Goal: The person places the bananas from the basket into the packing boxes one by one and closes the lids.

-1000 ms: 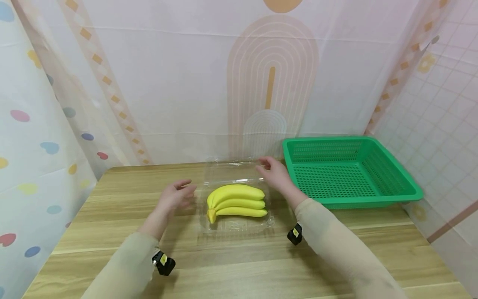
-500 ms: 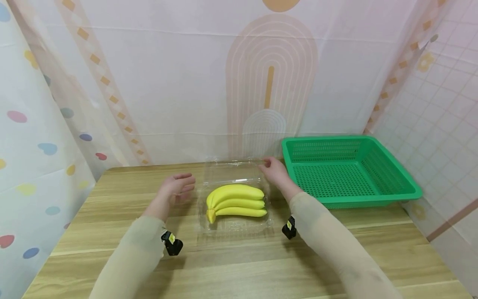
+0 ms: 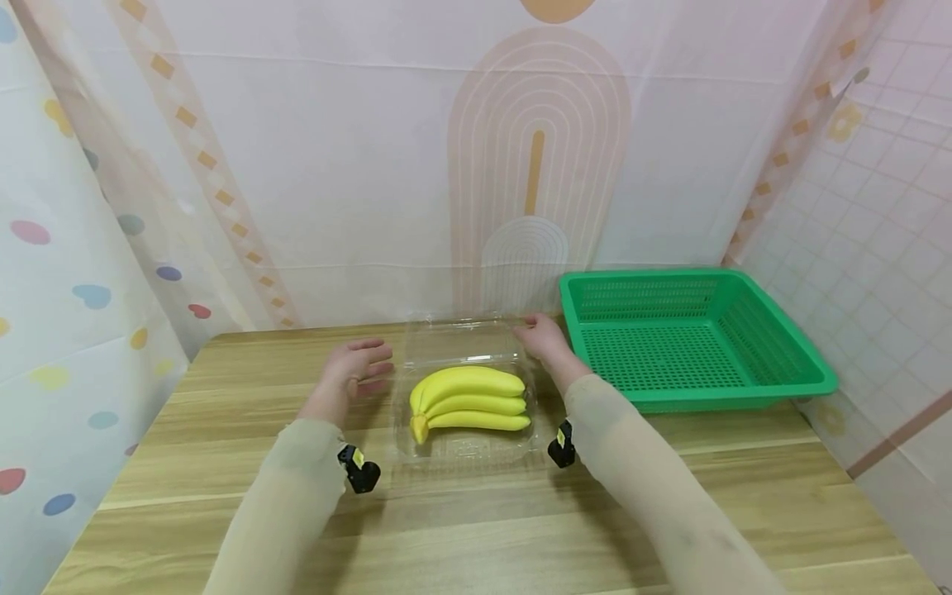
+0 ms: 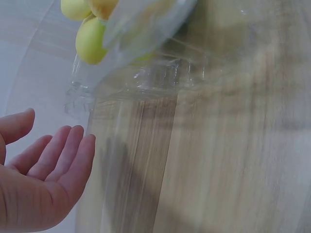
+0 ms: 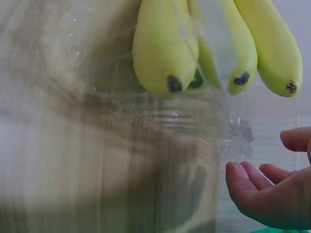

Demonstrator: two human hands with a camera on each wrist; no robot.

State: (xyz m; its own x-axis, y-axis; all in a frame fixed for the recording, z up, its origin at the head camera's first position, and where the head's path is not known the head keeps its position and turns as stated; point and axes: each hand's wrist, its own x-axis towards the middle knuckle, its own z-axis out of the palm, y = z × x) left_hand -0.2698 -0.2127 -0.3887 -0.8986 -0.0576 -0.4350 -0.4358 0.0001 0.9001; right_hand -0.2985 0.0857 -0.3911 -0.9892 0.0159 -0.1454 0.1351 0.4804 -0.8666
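Observation:
A bunch of yellow bananas (image 3: 468,397) lies in a clear plastic clamshell box (image 3: 470,453) on the wooden table. The box's lid (image 3: 461,340) is folded back behind it, toward the wall. To the left of the box, my left hand (image 3: 355,369) hovers with its fingers extended; in the left wrist view that hand (image 4: 53,174) has nothing in its grasp. My right hand (image 3: 545,339) is at the lid's right edge, overlapping it in the head view. The right wrist view has the same hand (image 5: 272,191) with thumb and bent fingers apart, close to the box's corner.
A green plastic basket (image 3: 669,402) stands at the right rear of the table, just beyond my right hand. Patterned cloth (image 3: 357,182) hangs along the back and both sides. A small black camera sits on each wrist.
My left hand has moved slightly forward, and its fingers have spread. The right forearm has swung a little left while that hand stays near the lid's edge. Box and bananas have not moved.

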